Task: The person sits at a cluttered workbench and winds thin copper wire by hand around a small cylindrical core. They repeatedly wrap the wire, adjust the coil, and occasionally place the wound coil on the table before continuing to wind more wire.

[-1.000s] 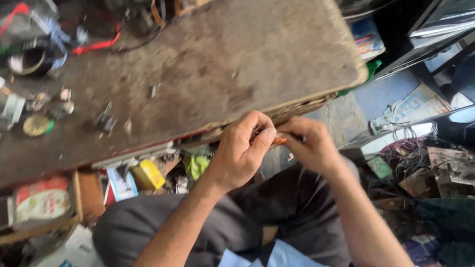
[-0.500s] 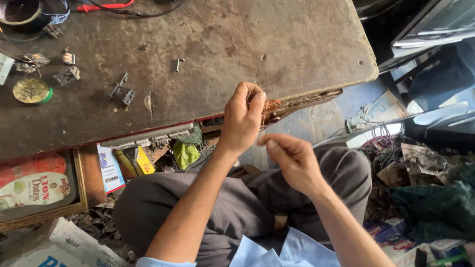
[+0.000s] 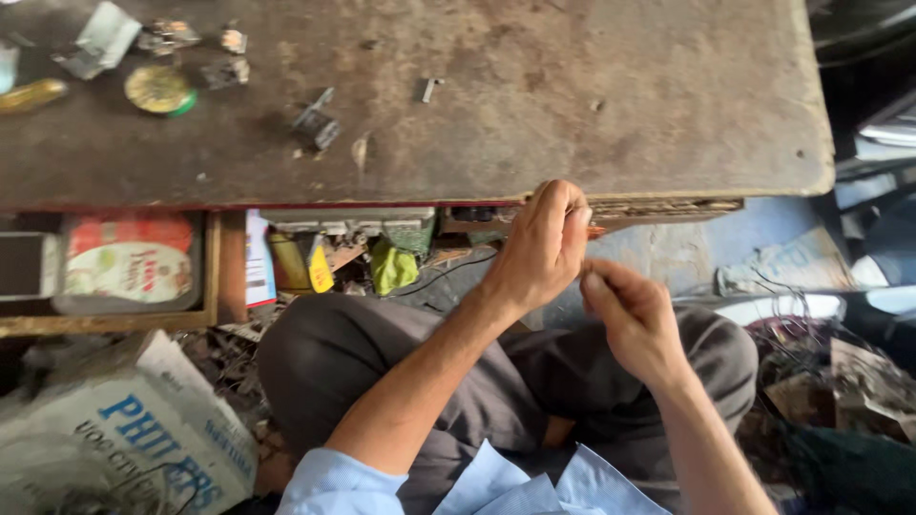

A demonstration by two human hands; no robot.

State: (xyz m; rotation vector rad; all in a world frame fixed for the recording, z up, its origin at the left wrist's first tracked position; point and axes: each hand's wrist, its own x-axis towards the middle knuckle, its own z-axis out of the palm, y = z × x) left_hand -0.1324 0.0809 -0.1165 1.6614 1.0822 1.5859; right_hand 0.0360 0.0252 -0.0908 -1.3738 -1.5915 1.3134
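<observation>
I sit cross-legged in grey trousers below a worn brown workbench [image 3: 572, 114]. My left hand [image 3: 542, 243] is raised at the bench's front edge, fingers pinched on a small orange-brown piece [image 3: 595, 231] that barely shows past the fingertips. My right hand [image 3: 630, 319] sits just below and to the right of it, fingers curled, thumb and forefinger pinched together; whether something thin runs between the two hands I cannot tell.
On the bench lie a small metal part [image 3: 315, 122], a screw [image 3: 430, 89], a round yellow-green lid [image 3: 158, 89] and scraps. Under it an open drawer [image 3: 114, 319] holds a flat tin [image 3: 129, 260]. A printed cardboard box [image 3: 124, 439] sits lower left, wires and clutter [image 3: 830, 362] right.
The view has tilted down and left, so the bench sits higher. My hands, first together at the bench edge, separated; the right dropped lower, then rose closer under the left.
</observation>
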